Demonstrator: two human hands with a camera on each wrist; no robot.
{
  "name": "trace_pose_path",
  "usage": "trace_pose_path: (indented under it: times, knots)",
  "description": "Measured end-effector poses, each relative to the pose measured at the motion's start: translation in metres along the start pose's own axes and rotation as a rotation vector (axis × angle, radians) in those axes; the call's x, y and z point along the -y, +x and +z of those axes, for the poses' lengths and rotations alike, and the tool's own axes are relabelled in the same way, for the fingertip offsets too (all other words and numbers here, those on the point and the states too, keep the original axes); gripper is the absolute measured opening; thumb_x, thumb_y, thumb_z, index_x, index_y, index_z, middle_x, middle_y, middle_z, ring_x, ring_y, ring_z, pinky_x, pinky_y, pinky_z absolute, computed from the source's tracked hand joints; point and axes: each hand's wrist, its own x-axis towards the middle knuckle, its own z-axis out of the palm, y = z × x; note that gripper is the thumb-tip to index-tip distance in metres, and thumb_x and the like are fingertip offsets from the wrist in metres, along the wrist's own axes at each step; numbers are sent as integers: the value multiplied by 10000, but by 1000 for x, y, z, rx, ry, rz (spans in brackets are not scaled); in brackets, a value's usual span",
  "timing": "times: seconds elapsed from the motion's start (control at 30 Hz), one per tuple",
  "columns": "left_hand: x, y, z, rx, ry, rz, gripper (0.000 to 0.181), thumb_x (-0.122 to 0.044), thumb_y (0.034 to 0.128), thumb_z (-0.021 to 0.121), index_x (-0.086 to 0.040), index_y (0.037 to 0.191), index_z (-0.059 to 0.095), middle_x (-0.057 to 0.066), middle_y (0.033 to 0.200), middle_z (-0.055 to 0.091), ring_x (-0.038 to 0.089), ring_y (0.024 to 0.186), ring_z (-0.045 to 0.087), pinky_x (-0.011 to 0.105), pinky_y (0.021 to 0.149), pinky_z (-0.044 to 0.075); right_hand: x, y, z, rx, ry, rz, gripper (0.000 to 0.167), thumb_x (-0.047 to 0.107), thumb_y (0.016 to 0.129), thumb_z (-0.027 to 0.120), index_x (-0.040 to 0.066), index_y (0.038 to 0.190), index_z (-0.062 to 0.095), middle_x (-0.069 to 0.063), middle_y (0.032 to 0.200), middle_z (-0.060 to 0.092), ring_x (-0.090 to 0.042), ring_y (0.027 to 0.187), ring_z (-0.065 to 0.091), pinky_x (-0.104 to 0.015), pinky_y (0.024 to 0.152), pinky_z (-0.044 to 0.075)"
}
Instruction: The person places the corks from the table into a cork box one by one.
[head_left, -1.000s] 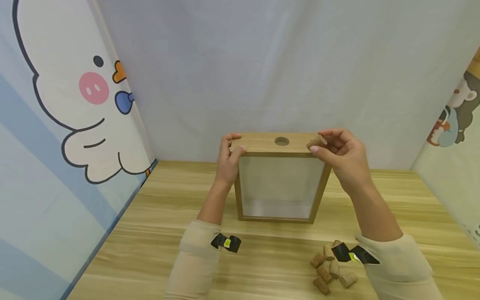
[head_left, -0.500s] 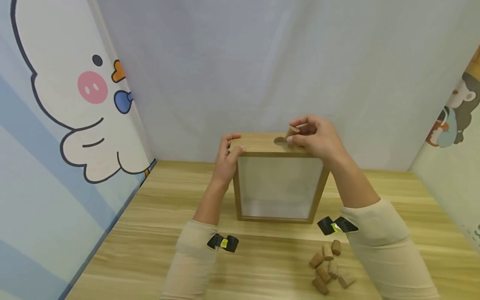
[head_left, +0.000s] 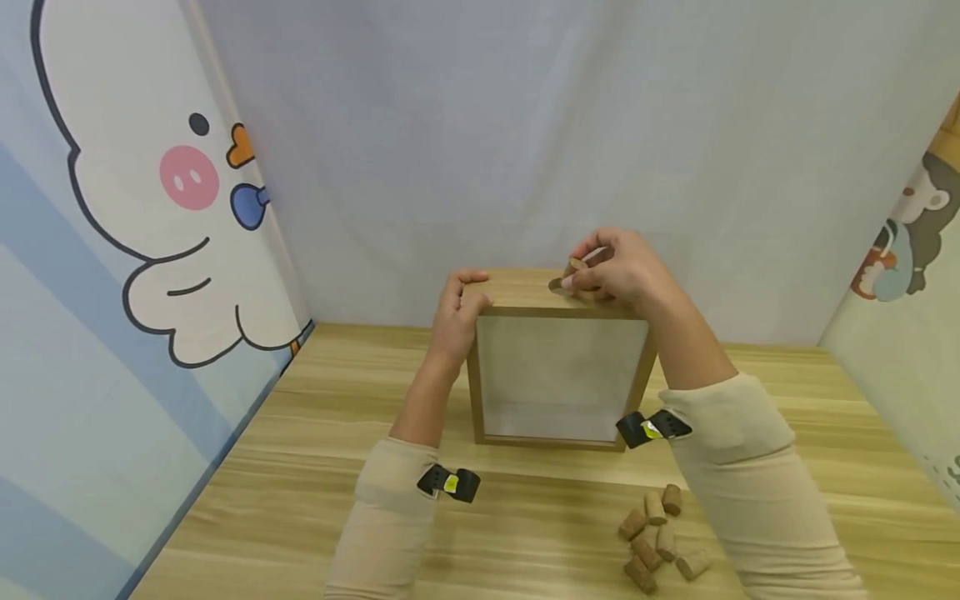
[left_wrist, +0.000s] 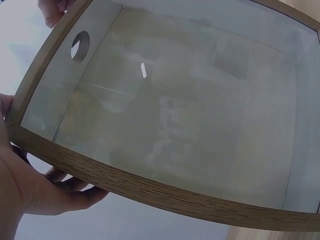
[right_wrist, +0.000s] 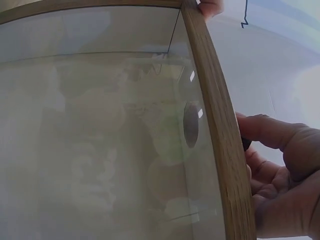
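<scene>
In the head view, a small brown wine cork (head_left: 575,266) with a pale, flat end tilts at the right side of the round hole (head_left: 556,286) in the top of a shallow, upright wooden box (head_left: 517,290); whether it touches the rim is unclear. The right hand (head_left: 626,271) pinches it between thumb and fingers, reaching in from the right, while the left hand (head_left: 455,321) grips the box's top left corner, thumb in front. Seven loose corks (head_left: 646,552) lie on the wood-grained table (head_left: 525,517) before the box. The left wrist view shows the hole through the clear front panel (left_wrist: 200,110), the left fingers round the wooden edge. In the right wrist view, the cork is mostly hidden, a dark sliver between the right fingers.
</scene>
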Motion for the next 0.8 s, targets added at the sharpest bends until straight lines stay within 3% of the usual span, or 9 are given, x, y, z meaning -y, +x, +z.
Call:
trace_pose_path:
  times: [0.23,0.33,0.5,0.6,0.8]
  knots:
    - [-1,-1,-2,-20,49,-67,301,-310,860,575,-190,1131,522,15,1242,440,209,845,429,366,722,360,-2,0,1,-6,-29,-25,348,49,757,748,8,1045,558,-144,1001,569,-181,708,531,-267,590,432]
    - [-2,0,-3,-16,62,-72,302,-326,860,582,-194,1126,522,18,1251,434,217,849,414,370,720,357,-1,-2,1,-7,-41,-34,349,60,767,742,9,1062,562,-142,1016,563,-193,736,524,-282,608,430]
    - [-2,1,-4,4,60,-79,308,-337,864,580,-198,1131,516,20,1304,402,230,989,404,390,778,350,-5,-10,4,-42,-41,-81,364,102,810,713,-3,1120,554,-139,1018,566,-216,823,517,-296,663,433]
    - [-3,1,-5,23,49,-79,321,-380,875,573,-202,1133,508,27,1311,386,242,992,399,401,779,353,-13,-21,8,-112,-22,-187,354,147,844,685,-10,1133,554,-133,1014,575,-222,870,525,-279,696,439]
    - [-3,1,-5,23,40,-78,310,-378,877,563,-203,1127,508,31,1265,407,230,902,400,390,749,356,-39,-46,26,-293,20,-566,253,42,844,663,-80,1052,587,-170,989,576,-214,850,550,-206,728,453]
